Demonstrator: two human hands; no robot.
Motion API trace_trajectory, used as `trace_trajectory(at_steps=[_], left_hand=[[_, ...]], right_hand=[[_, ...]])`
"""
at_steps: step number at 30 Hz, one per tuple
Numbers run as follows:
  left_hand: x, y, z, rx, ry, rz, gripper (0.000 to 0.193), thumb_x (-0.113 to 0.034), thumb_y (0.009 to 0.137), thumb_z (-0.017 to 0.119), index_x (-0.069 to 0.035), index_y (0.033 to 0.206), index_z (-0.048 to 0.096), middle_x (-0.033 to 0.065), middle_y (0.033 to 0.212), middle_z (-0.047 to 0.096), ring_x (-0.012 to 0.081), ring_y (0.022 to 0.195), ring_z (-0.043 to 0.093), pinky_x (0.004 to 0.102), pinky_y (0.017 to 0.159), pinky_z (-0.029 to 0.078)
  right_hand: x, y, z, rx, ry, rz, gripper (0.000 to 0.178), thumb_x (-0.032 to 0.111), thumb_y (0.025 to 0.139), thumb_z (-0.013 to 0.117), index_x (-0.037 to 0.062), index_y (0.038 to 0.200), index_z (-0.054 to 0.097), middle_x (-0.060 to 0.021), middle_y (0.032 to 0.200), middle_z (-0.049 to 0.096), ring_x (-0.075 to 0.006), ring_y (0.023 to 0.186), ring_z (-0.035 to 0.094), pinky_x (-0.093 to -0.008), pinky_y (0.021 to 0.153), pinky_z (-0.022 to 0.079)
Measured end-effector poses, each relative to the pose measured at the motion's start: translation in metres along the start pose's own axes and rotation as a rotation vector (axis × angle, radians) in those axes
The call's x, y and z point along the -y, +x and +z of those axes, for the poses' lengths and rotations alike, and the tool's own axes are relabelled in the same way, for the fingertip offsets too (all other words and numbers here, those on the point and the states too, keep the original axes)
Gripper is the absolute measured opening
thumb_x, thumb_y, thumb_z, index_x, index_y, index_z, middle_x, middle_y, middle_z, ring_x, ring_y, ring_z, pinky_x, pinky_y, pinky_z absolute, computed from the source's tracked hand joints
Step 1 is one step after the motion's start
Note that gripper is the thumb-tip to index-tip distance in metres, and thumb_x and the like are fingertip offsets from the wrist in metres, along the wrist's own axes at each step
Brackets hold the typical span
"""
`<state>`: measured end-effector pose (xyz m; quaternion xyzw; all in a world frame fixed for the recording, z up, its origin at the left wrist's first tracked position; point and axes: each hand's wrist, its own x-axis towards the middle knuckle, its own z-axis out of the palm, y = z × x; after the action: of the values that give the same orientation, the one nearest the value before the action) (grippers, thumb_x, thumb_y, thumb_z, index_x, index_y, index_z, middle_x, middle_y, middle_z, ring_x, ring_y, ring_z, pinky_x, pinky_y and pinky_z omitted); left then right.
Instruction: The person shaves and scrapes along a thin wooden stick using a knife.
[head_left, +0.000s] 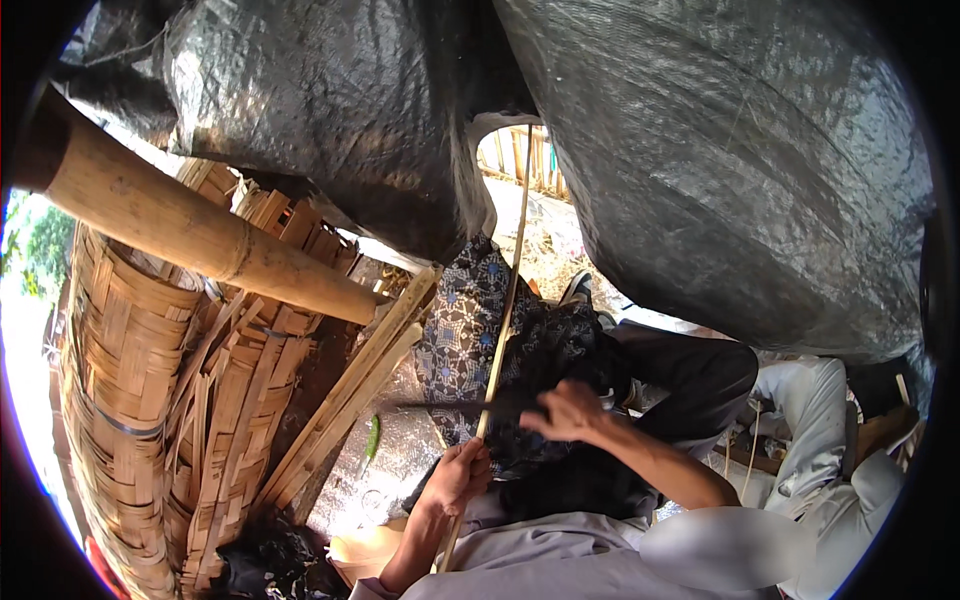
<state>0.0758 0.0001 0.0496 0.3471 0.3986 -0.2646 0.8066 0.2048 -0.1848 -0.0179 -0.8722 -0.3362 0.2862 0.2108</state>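
Observation:
My left hand (460,476) is closed around a long, thin bamboo strip (507,315), low on its length. The strip slants up and away from my body toward the gap in the dark sheeting, and its lower end runs down past my wrist. In my right hand (568,412) is a dark knife (455,406), its blade lying crosswise at the strip just above my left fist. The blade is slightly blurred, and my fingers hide the handle. Beneath the strip, a dark patterned cloth (462,335) drapes over my lap and legs.
At the left stand woven bamboo panels (125,400), with a thick bamboo pole (215,243) slanting across them. Bamboo slats (345,405) lean beside my left arm. A small, long green thing (373,438) lies near them. Dark plastic sheeting (720,170) hangs ahead. Pale grey trousers (805,425) show at right.

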Motion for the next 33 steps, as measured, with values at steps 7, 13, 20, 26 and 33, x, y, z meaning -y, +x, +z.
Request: trace_trajectory(at_steps=[7,13,20,26,33], left_hand=[[0.012,-0.024,-0.008,-0.008,0.055,-0.016,0.033,-0.029,0.097,0.036,-0.017,0.067,0.037,-0.0077,0.053,0.026,0.0046,0.039,0.021,0.0213,0.032,0.015],[0.010,-0.026,-0.014,0.032,-0.032,-0.093,0.030,-0.031,0.097,0.037,-0.016,0.071,0.038,-0.0077,0.053,0.025,0.0047,0.040,0.021,0.0215,0.033,0.015],[0.011,-0.014,-0.017,0.074,-0.098,-0.113,0.031,-0.032,0.097,0.035,-0.016,0.071,0.039,-0.0078,0.053,0.026,0.0043,0.040,0.020,0.0210,0.033,0.015],[0.005,-0.029,-0.004,0.007,-0.057,-0.134,0.034,-0.030,0.097,0.036,-0.017,0.066,0.035,-0.0081,0.053,0.024,0.0044,0.040,0.021,0.0219,0.035,0.015],[0.020,-0.045,-0.022,0.022,-0.092,-0.196,0.032,-0.033,0.097,0.035,-0.017,0.069,0.036,-0.0083,0.052,0.023,0.0041,0.039,0.018,0.0207,0.034,0.014]], right_hand=[[-0.031,0.024,-0.012,-0.177,-0.104,0.149,0.068,0.067,0.079,0.047,0.0013,0.068,0.064,-0.0210,0.057,0.058,-0.0367,0.058,0.063,-0.0434,0.051,0.050],[0.004,-0.007,0.007,-0.002,-0.118,-0.113,0.072,0.070,0.076,0.046,0.0011,0.073,0.067,-0.0232,0.060,0.060,-0.0372,0.058,0.063,-0.0458,0.056,0.052],[-0.025,0.018,-0.008,-0.210,0.005,0.172,0.074,0.068,0.080,0.042,-0.0014,0.072,0.065,-0.0225,0.061,0.060,-0.0365,0.058,0.063,-0.0440,0.054,0.052],[0.006,-0.005,0.004,-0.043,-0.142,-0.177,0.067,0.066,0.076,0.050,0.0014,0.069,0.065,-0.0196,0.055,0.058,-0.0363,0.056,0.062,-0.0446,0.057,0.052],[-0.031,0.018,-0.016,-0.275,-0.027,0.201,0.076,0.071,0.078,0.042,-0.0013,0.068,0.064,-0.0228,0.059,0.059,-0.0354,0.054,0.061,-0.0445,0.051,0.051]])
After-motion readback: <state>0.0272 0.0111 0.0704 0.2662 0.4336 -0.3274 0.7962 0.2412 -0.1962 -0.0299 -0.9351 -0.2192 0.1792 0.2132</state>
